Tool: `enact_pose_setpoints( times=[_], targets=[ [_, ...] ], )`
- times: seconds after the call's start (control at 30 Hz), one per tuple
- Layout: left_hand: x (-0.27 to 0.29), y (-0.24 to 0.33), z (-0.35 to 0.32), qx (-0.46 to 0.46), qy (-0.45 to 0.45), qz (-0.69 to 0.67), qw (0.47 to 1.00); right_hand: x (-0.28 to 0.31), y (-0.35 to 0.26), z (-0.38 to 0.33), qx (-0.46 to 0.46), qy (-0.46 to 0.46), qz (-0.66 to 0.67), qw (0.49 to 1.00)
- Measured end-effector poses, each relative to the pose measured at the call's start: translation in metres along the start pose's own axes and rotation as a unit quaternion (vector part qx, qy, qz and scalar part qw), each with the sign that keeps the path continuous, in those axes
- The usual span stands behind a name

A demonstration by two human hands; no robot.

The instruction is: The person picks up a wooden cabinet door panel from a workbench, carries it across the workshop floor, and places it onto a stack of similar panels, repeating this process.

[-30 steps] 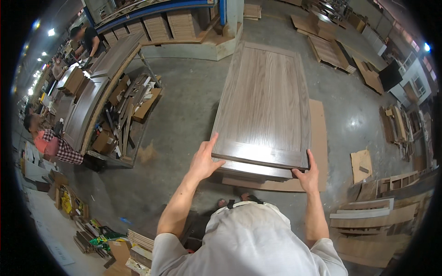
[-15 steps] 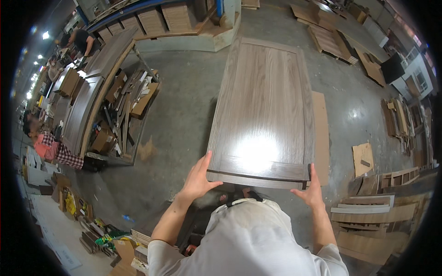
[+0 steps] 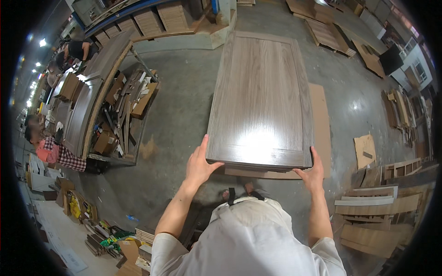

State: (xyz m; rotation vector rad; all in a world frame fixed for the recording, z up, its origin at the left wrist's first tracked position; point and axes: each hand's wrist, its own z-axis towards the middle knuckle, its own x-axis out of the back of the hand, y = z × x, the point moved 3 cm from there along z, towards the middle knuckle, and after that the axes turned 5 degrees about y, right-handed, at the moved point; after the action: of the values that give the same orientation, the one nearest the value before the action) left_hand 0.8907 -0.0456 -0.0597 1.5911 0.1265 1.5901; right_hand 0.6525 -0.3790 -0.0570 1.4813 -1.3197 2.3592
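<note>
A grey-brown wood-grain cabinet door (image 3: 260, 92) with a framed border lies flat in front of me, on top of a stack whose layered near edge shows just beneath it. My left hand (image 3: 199, 162) clasps the near left corner, fingers along the side and thumb at the front edge. At the near right corner my right hand (image 3: 311, 172) does the same, its fingers against the side edge. The undersides of both grips are hidden. Below the stack, a brown cardboard sheet (image 3: 322, 124) sticks out on the right and at the near side.
On the left stands a workbench (image 3: 94, 110) with panels on top and offcuts below; people work beside it. Scrap boards (image 3: 377, 209) are piled at the lower right. A cardboard piece (image 3: 364, 152) lies on the floor to the right. Shelving (image 3: 170, 20) stands at the far side.
The door's near edge has come down level with the stack, and the gap beneath it has closed. Both hands have shifted slightly away from me, still at the corners.
</note>
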Motion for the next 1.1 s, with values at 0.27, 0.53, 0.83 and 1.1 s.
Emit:
enact_pose_setpoints(
  times=[0.27,0.53,0.83,1.1],
  targets=[
    [-0.009,-0.016,-0.011,0.098,-0.039,-0.08,0.991,-0.01,0.022,-0.006,-0.023,-0.014,0.126,0.992],
    [-0.005,-0.009,-0.012,0.137,-0.035,-0.04,0.989,-0.01,0.026,-0.002,-0.021,-0.02,0.137,0.99],
    [-0.009,0.002,-0.028,0.088,0.062,-0.146,0.983,0.007,0.001,0.002,-0.138,-0.045,0.3,0.943],
    [-0.012,0.022,-0.017,0.184,0.1,-0.185,0.96,-0.013,-0.003,0.004,-0.199,0.02,0.398,0.896]
  ],
)
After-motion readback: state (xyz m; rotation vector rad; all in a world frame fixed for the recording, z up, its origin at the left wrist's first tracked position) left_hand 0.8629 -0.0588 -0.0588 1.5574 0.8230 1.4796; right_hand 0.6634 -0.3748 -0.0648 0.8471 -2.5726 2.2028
